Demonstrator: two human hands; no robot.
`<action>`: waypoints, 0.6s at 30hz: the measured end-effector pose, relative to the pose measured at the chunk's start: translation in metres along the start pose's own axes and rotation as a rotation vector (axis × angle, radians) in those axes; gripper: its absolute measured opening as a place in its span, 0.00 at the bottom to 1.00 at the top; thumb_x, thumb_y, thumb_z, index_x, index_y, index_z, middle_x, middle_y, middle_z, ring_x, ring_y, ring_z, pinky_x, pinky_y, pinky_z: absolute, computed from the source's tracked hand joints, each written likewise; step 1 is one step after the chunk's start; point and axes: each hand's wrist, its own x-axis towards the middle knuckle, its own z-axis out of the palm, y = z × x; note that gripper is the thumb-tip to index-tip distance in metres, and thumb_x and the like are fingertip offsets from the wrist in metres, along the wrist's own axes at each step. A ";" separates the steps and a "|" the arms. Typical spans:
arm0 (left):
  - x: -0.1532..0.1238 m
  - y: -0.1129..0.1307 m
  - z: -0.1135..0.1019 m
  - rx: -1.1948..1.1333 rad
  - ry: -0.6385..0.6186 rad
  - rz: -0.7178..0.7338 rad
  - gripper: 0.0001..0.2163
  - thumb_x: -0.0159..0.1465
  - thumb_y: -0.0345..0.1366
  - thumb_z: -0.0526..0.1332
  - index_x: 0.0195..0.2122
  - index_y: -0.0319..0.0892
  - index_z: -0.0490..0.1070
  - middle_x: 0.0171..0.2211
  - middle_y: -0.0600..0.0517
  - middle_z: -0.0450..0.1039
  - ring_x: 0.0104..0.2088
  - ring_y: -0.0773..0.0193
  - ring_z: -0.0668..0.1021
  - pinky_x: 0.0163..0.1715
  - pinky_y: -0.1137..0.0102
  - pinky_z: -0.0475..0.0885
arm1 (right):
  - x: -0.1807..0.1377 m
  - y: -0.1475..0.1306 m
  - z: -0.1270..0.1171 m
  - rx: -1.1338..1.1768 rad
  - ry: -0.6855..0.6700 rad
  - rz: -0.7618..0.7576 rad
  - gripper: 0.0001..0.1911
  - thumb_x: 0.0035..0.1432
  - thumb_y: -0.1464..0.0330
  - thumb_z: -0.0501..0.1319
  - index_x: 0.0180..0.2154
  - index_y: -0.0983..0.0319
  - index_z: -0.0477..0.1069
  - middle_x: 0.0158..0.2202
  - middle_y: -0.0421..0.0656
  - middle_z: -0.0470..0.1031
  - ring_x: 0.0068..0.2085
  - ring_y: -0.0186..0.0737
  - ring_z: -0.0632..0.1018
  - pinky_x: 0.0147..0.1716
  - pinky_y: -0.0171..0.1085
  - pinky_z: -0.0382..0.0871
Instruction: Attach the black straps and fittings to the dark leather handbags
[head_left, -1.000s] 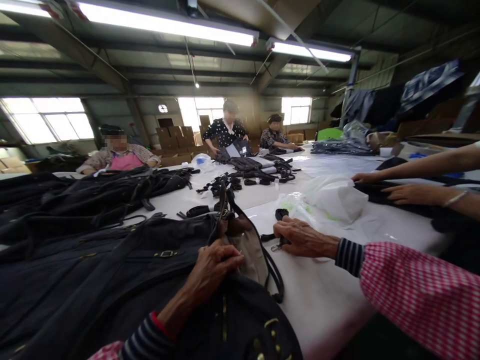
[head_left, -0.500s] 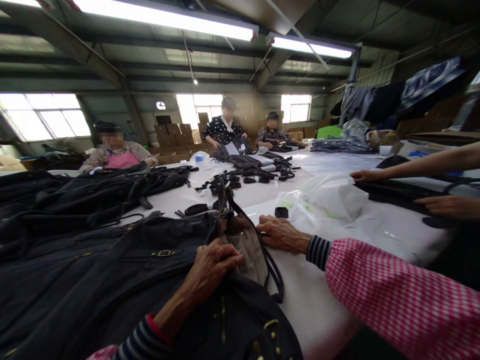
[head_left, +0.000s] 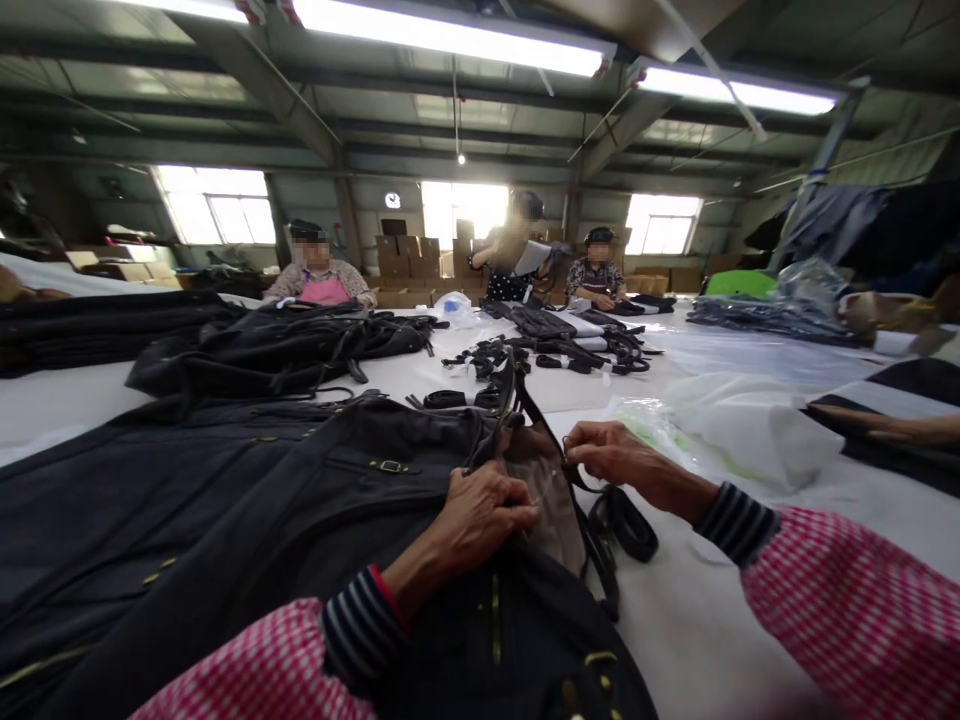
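A black bag (head_left: 322, 500) with gold buckles lies in front of me on the white table (head_left: 697, 620). My left hand (head_left: 480, 515) is closed on the bag's open mouth, next to its beige lining (head_left: 551, 490). My right hand (head_left: 611, 455) pinches a black strap (head_left: 622, 520) that coils down onto the table beside the bag. Both of my sleeves are pink check with striped cuffs.
More black bags (head_left: 285, 345) are piled at the left and far middle, with loose straps (head_left: 491, 365) between. White plastic bags (head_left: 750, 425) lie at the right, near another person's hand (head_left: 877, 425). Three people work at the table's far end.
My right hand left the table surface and rose to the bag's mouth with a black strap. My view turned left. The other person's arms at the right drew back.
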 end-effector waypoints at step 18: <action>0.003 0.003 -0.002 -0.028 -0.054 0.026 0.11 0.61 0.40 0.60 0.23 0.42 0.71 0.30 0.54 0.71 0.47 0.51 0.73 0.61 0.43 0.48 | -0.021 -0.023 0.026 -0.033 -0.104 -0.053 0.18 0.58 0.54 0.65 0.34 0.63 0.72 0.19 0.35 0.68 0.20 0.30 0.65 0.19 0.31 0.52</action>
